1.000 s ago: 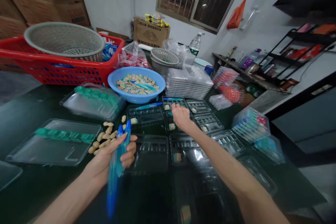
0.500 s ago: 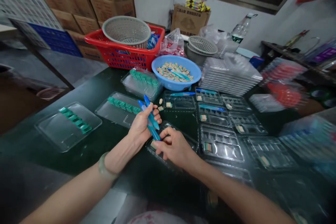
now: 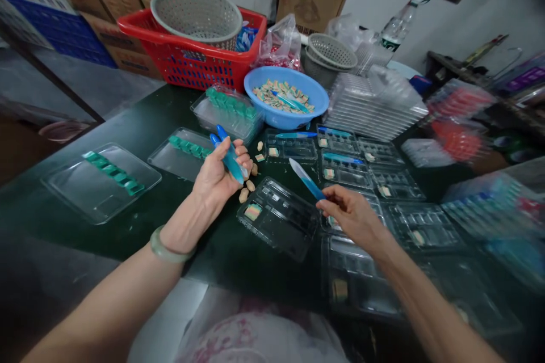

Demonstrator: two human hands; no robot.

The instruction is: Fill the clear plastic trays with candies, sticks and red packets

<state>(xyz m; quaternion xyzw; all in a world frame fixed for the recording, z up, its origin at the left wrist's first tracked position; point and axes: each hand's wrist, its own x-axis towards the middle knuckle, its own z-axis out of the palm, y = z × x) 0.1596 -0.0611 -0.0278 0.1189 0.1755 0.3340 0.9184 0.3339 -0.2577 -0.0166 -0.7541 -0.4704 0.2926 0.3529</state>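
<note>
My left hand [image 3: 223, 167] is closed round a couple of pen-shaped blue plastic sticks [image 3: 232, 163] with pointed ends. In my right hand [image 3: 351, 212], thumb and fingers pinch the lower end of another such stick [image 3: 310, 180], blue fading to a pale tip that points up and left. Between the hands lies a clear plastic tray [image 3: 279, 218] with a small striped block [image 3: 252, 212] in its left compartment. Several tan pieces [image 3: 244, 195] rest on the table just under my left hand. Right of the tray, under my right hand, stand more clear trays [image 3: 347, 169], some with blue sticks and striped blocks.
Behind stand a blue basin [image 3: 285, 119] of small striped blocks, a red basket [image 3: 191, 65] with a grey colander [image 3: 196, 14], and stacked clear trays [image 3: 370, 108]. Clear lids with green strips [image 3: 113, 173] lie left on the dark table [image 3: 204, 255].
My right hand has moved right, away from the left hand and the tray, with one blue stick now in it. The left hand keeps the other sticks. The view has tilted down.
</note>
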